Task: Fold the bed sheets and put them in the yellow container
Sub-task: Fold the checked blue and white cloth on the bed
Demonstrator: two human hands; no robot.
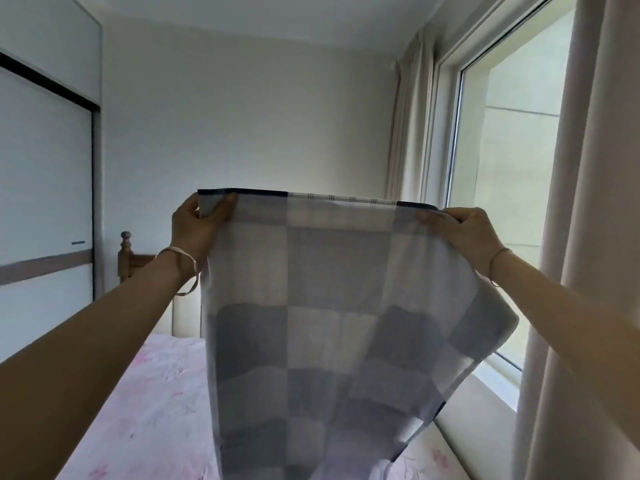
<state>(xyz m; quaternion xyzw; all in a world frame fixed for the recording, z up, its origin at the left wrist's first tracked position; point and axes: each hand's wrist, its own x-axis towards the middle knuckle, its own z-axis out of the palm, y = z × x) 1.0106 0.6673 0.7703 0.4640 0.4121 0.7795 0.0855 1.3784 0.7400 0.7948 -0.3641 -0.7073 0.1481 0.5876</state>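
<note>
Both hands pinch the checked sheet's point(332, 306) top corners, left hand point(197, 230) and right hand point(467, 237); cloth hangs below each grip over the bed point(149, 393).

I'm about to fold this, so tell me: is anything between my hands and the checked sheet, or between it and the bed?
Nothing visible. The left hand and right hand each pinch a top corner of the checked sheet directly, and it hangs freely over the pink bed cover. No yellow container is in view.
</note>
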